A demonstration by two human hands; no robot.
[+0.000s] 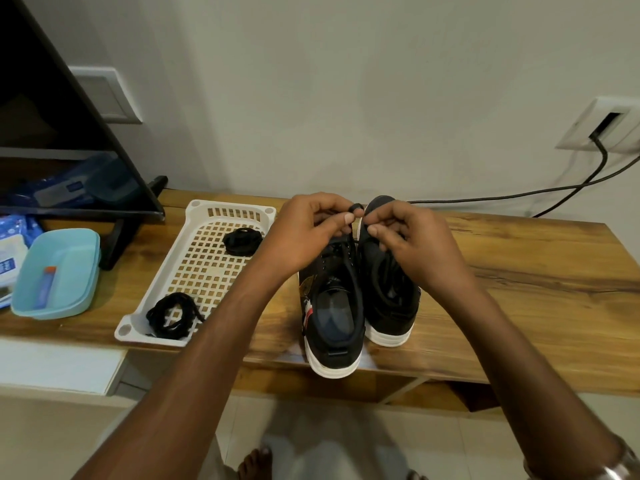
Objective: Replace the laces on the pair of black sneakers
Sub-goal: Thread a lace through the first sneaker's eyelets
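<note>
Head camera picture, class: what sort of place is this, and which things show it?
Probably a room in a home: a TV stands on a wooden table against a plain wall, with a wall socket and a tiled floor.

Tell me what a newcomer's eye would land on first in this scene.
First, the two hands meeting at the centre: the left hand and right hand both pinch a black lace above the pair of black sneakers, which stand side by side at the wooden table's near edge. Next, left of the shoes, a white perforated tray holding two bundles of black laces.
</note>
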